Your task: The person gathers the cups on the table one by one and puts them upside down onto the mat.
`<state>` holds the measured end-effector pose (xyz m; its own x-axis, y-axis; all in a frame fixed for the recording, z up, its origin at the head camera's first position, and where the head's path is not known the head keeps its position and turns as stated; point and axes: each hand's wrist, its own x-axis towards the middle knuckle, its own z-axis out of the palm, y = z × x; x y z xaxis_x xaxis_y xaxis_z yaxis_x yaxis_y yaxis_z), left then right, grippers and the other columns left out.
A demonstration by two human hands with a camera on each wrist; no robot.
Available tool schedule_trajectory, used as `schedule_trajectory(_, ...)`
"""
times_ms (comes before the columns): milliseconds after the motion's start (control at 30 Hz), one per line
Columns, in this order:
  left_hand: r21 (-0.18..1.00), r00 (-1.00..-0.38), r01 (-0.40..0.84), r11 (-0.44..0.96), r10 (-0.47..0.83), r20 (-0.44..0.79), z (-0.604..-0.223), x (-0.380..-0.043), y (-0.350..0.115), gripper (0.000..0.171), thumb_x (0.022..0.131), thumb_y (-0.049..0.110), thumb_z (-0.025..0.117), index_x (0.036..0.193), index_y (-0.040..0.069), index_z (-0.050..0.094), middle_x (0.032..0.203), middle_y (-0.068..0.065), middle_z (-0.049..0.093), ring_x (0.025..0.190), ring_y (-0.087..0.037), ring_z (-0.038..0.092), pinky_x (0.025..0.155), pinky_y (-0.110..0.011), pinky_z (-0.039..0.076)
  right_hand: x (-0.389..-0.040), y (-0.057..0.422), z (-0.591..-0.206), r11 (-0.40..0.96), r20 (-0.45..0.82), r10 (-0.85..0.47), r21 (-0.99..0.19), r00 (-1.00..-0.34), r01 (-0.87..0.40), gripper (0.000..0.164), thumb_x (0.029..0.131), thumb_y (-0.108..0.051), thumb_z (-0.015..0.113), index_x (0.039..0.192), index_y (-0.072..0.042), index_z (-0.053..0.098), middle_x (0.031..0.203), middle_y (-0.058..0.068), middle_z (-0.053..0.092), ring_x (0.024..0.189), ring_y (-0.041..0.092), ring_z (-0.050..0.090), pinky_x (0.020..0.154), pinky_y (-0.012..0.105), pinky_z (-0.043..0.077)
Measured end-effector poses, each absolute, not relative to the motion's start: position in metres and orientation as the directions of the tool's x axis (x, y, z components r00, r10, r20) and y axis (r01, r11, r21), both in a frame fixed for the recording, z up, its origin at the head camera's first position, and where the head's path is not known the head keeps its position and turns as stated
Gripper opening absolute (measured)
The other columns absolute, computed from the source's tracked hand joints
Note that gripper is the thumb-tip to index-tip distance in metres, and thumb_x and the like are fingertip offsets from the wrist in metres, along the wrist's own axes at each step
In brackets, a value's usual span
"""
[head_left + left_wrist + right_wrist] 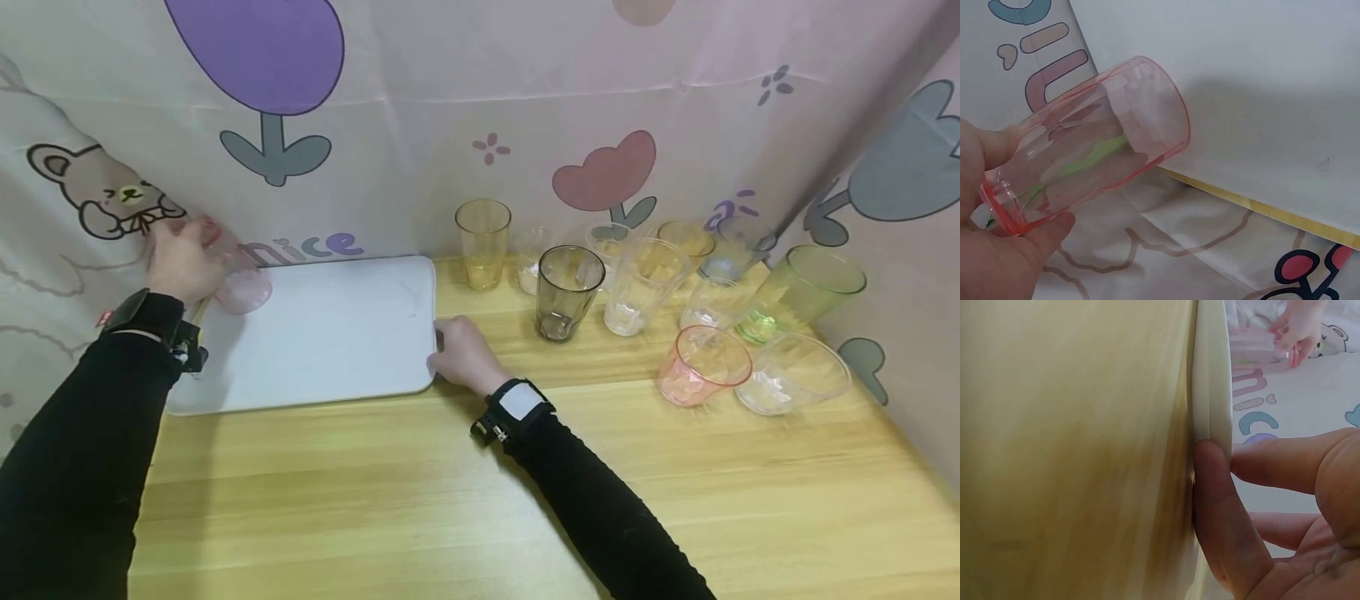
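My left hand (pixel 183 258) grips a pink clear glass (pixel 1097 140) by its thick base. The glass is upside down, mouth toward the left part of a white tray (pixel 330 333); whether its rim touches the tray I cannot tell. In the left wrist view only the thumb and part of the fingers (pixel 1050 234) show around the base. My right hand (pixel 468 354) pinches the tray's right edge, and in the right wrist view its fingertips (pixel 1210 462) lie on both sides of that edge.
Right of the tray stand several glasses: a tall amber one (pixel 483 246), a smoky grey one (pixel 566 292), a pink one (pixel 701 367), a green one (pixel 798 292) and a wide clear one (pixel 791 375). A printed cloth (pixel 420 150) hangs behind the wooden table (pixel 375 500).
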<state>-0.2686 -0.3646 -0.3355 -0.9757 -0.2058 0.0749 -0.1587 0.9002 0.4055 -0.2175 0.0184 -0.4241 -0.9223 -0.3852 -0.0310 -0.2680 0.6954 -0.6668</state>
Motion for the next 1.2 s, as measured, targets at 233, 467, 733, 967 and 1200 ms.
schedule_trajectory(233,0.363,-0.971,-0.154,0.919,-0.208,0.115,-0.341,-0.268,-0.366,0.064,0.097,0.029,0.049,0.150,0.000,0.027,0.154,-0.040,0.004,0.137,-0.062,0.018,0.109,-0.072,0.024,-0.216,0.019,-0.423,0.689,-0.024,-0.396,-0.669,-0.918,-0.279,0.022,0.076,-0.001,0.069,0.098,-0.004,0.068,0.088,0.008,0.065,0.083,0.020,0.057,0.074,0.028,0.050)
schedule_trajectory(467,0.413,-0.959,-0.140,0.900,-0.227,0.169,-0.338,-0.256,-0.354,0.067,0.098,0.033,0.046,0.151,-0.001,0.024,0.161,-0.027,-0.003,0.147,-0.051,0.004,0.110,-0.072,0.026,-0.211,0.025,-0.419,0.647,-0.020,-0.372,-0.722,-0.928,-0.244,0.052,0.082,-0.005,0.070,0.132,-0.001,0.058,0.115,0.015,0.067,0.085,0.019,0.060,0.077,0.029,0.054)
schedule_trajectory(733,0.494,-0.898,-0.012,0.869,-0.227,0.377,-0.337,-0.241,-0.312,0.066,0.095,0.028,0.053,0.150,0.001,0.029,0.163,-0.015,0.004,0.150,-0.035,0.005,0.120,-0.062,0.021,-0.205,0.040,-0.395,0.525,0.213,-0.272,-0.784,-0.938,-0.331,0.059,0.088,-0.014,0.069,0.142,-0.004,0.048,0.132,0.012,0.059,0.096,0.021,0.067,0.076,0.027,0.058)
schedule_trajectory(967,0.514,-0.847,0.179,0.839,-0.134,0.514,-0.347,-0.219,-0.252,0.070,0.093,0.027,0.058,0.152,0.006,0.028,0.161,-0.015,0.015,0.148,-0.036,0.018,0.117,-0.060,0.027,-0.194,0.055,-0.373,0.462,0.490,-0.169,-0.727,-0.855,-0.508,0.052,0.089,-0.012,0.066,0.138,-0.003,0.051,0.127,0.013,0.058,0.102,0.028,0.064,0.075,0.036,0.061)
schedule_trajectory(1200,0.471,-0.847,0.319,0.822,0.024,0.531,-0.360,-0.198,-0.197,0.067,0.094,0.026,0.060,0.149,0.002,0.032,0.152,-0.022,0.027,0.140,-0.038,0.030,0.113,-0.057,0.037,-0.183,0.075,-0.357,0.446,0.737,0.000,-0.605,-0.676,-0.659,0.051,0.088,-0.011,0.069,0.134,0.002,0.052,0.125,0.018,0.058,0.107,0.031,0.061,0.082,0.038,0.059)
